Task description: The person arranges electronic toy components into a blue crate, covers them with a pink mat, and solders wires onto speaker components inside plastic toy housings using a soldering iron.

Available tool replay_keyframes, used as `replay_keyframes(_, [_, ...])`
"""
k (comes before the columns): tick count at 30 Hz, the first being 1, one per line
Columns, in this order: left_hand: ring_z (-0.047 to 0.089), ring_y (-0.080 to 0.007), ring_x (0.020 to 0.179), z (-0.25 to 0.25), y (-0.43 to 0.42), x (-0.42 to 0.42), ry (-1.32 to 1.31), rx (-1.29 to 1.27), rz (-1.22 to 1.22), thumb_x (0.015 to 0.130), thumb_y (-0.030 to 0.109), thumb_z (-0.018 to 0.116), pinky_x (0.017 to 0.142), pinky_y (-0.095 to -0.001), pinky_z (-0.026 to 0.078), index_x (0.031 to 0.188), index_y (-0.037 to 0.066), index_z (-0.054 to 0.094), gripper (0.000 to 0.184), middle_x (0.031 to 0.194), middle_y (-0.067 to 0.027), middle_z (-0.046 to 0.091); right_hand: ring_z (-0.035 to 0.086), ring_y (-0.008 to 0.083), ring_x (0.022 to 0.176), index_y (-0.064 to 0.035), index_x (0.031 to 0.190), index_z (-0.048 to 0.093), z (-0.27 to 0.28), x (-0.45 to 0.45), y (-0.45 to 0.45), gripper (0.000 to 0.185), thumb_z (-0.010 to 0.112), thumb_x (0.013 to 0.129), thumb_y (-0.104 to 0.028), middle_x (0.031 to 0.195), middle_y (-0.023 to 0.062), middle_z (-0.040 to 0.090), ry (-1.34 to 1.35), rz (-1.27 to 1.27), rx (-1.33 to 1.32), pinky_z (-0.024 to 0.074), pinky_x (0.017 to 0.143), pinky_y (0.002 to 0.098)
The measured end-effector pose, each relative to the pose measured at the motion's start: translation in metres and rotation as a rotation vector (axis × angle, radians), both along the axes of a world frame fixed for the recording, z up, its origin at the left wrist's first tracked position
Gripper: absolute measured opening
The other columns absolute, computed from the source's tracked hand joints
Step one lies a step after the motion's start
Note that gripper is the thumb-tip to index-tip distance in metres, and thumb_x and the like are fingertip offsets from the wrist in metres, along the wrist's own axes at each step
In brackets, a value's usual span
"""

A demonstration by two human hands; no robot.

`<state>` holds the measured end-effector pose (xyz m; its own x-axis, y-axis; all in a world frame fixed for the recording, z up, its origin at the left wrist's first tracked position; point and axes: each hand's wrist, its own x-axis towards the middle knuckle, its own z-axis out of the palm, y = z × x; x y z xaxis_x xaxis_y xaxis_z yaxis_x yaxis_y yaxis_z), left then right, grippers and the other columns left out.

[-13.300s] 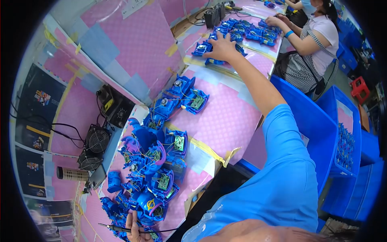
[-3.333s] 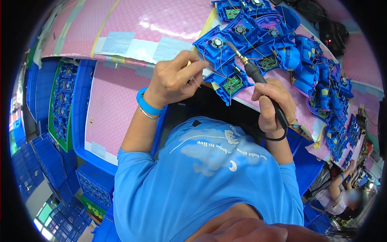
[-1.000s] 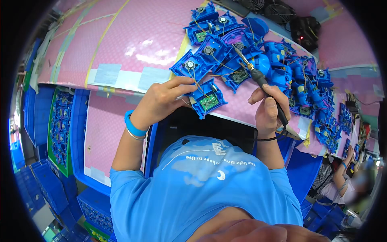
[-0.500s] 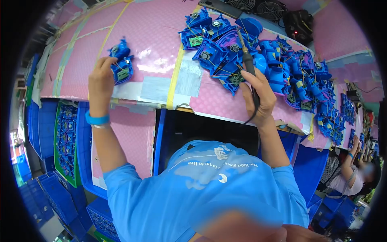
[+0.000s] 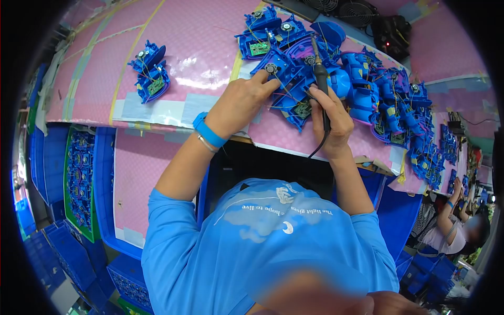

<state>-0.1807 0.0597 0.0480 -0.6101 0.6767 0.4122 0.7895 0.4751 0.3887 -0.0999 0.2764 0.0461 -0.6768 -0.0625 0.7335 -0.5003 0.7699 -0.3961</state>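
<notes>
In the head view my right hand (image 5: 336,121) is wrapped round a soldering iron (image 5: 322,79), its tip pointing away over a pile of blue plastic housings. My left hand (image 5: 241,105) is at the near left edge of that pile, thumb and fingertips closed on a blue plastic housing (image 5: 281,67) with a round speaker and thin wires. Just below the iron, a green circuit board (image 5: 302,109) lies in a housing part close to my right fingers. Off to the left, a separate two-part blue housing (image 5: 151,73) with a board rests on the pink table cover.
More blue housings (image 5: 362,89) are heaped to the right along the pink-covered table (image 5: 199,47). Cooling fans (image 5: 357,13) and a black device (image 5: 391,34) stand at the back. A green-rimmed crate (image 5: 81,178) of blue parts is at left; another person (image 5: 446,231) sits at far right.
My left hand has let go of the separate housing at left and moved right to the pile, onto another housing. My right hand with the soldering iron has barely moved.
</notes>
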Motion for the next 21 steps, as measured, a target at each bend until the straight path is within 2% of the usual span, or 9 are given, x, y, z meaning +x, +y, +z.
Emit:
replay_keyframes(6, [0.067, -0.0360, 0.076, 0.018, -0.041, 0.057, -0.046, -0.117, 0.071, 0.084, 0.001, 0.059, 0.063, -0.0444, 0.054, 0.107, 0.008, 0.058, 0.023, 0.096, -0.0154, 0.058, 0.073, 0.0257, 0.092, -0.0047, 0.115, 0.070, -0.008, 0.018, -0.028, 0.036, 0.074, 0.082, 0.009, 0.115, 0.0204, 0.071, -0.079, 0.121, -0.103, 0.0558, 0.076, 0.0292])
replay_keyframes(8, [0.066, -0.0368, 0.077, 0.016, -0.047, 0.066, -0.051, -0.029, 0.172, 0.083, -0.002, 0.060, 0.062, -0.0453, 0.053, 0.107, 0.007, 0.059, 0.026, 0.094, -0.0156, 0.059, 0.073, 0.0243, 0.086, -0.0043, 0.115, 0.069, -0.012, 0.016, -0.039, 0.036, 0.074, 0.082, 0.008, 0.114, 0.0198, 0.071, -0.068, 0.155, -0.118, 0.0551, 0.072, 0.0279])
replay_keyframes(9, [0.066, -0.0283, 0.070, 0.004, -0.050, 0.060, -0.010, 0.072, 0.175, 0.081, -0.004, 0.062, 0.057, -0.0369, 0.051, 0.110, 0.007, 0.063, 0.031, 0.089, -0.0119, 0.059, 0.072, 0.0238, 0.084, -0.0043, 0.115, 0.069, -0.009, 0.013, -0.044, 0.036, 0.074, 0.082, 0.008, 0.113, 0.0192, 0.071, -0.072, 0.150, -0.134, 0.0550, 0.072, 0.0278])
replay_keyframes(10, [0.066, -0.0283, 0.070, 0.004, -0.050, 0.060, -0.014, 0.068, 0.184, 0.081, -0.004, 0.062, 0.057, -0.0369, 0.051, 0.110, 0.007, 0.063, 0.031, 0.089, -0.0119, 0.059, 0.072, 0.0238, 0.084, -0.0043, 0.115, 0.069, -0.007, 0.011, -0.047, 0.036, 0.074, 0.082, 0.008, 0.113, 0.0192, 0.071, -0.078, 0.159, -0.138, 0.0550, 0.072, 0.0278])
replay_keyframes(12, [0.055, -0.0132, 0.061, 0.004, -0.049, 0.062, -0.403, 0.420, 0.289, 0.079, -0.005, 0.063, 0.053, -0.0280, 0.044, 0.111, 0.006, 0.066, 0.034, 0.087, -0.0050, 0.058, 0.072, 0.0255, 0.085, -0.0030, 0.112, 0.069, -0.005, 0.006, -0.051, 0.033, 0.073, 0.082, 0.009, 0.111, 0.0207, 0.071, -0.087, 0.207, -0.141, 0.0552, 0.073, 0.0300])
replay_keyframes(13, [0.042, -0.0046, 0.062, 0.005, -0.049, 0.065, -0.689, 0.642, 0.325, 0.081, -0.001, 0.063, 0.054, -0.0220, 0.037, 0.113, 0.003, 0.068, 0.033, 0.088, 0.0016, 0.056, 0.072, 0.0255, 0.085, -0.0030, 0.112, 0.069, -0.003, 0.005, -0.049, 0.033, 0.073, 0.082, 0.009, 0.111, 0.0207, 0.071, -0.088, 0.214, -0.143, 0.0552, 0.073, 0.0300])
replay_keyframes(14, [0.042, -0.0046, 0.062, 0.004, -0.050, 0.065, -0.689, 0.643, 0.333, 0.081, -0.001, 0.063, 0.054, -0.0220, 0.037, 0.113, 0.003, 0.068, 0.033, 0.088, 0.0016, 0.056, 0.071, 0.0269, 0.084, -0.0021, 0.111, 0.068, -0.001, 0.007, -0.044, 0.032, 0.072, 0.081, 0.010, 0.107, 0.0208, 0.071, -0.015, 0.253, -0.115, 0.0552, 0.073, 0.0314])
replay_keyframes(17, [0.043, -0.0043, 0.065, -0.001, -0.059, 0.066, -1.052, 1.227, 0.301, 0.092, 0.004, 0.062, 0.062, -0.0194, 0.039, 0.118, -0.004, 0.068, 0.027, 0.084, 0.0036, 0.055, 0.068, 0.0282, 0.080, 0.0008, 0.105, 0.068, 0.015, 0.023, -0.038, 0.027, 0.068, 0.080, 0.012, 0.093, 0.0189, 0.070, 0.035, 0.310, -0.121, 0.0538, 0.069, 0.0329])
replay_keyframes(21, [0.050, -0.0053, 0.068, -0.016, -0.055, 0.063, -0.914, 1.222, 0.277, 0.094, 0.003, 0.063, 0.065, -0.0202, 0.043, 0.119, -0.001, 0.069, 0.026, 0.083, 0.0030, 0.058, 0.063, 0.0223, 0.070, 0.0049, 0.106, 0.066, 0.018, 0.029, -0.034, 0.022, 0.060, 0.085, 0.007, 0.079, 0.0153, 0.067, -0.095, 0.394, -0.170, 0.0493, 0.061, 0.0291])
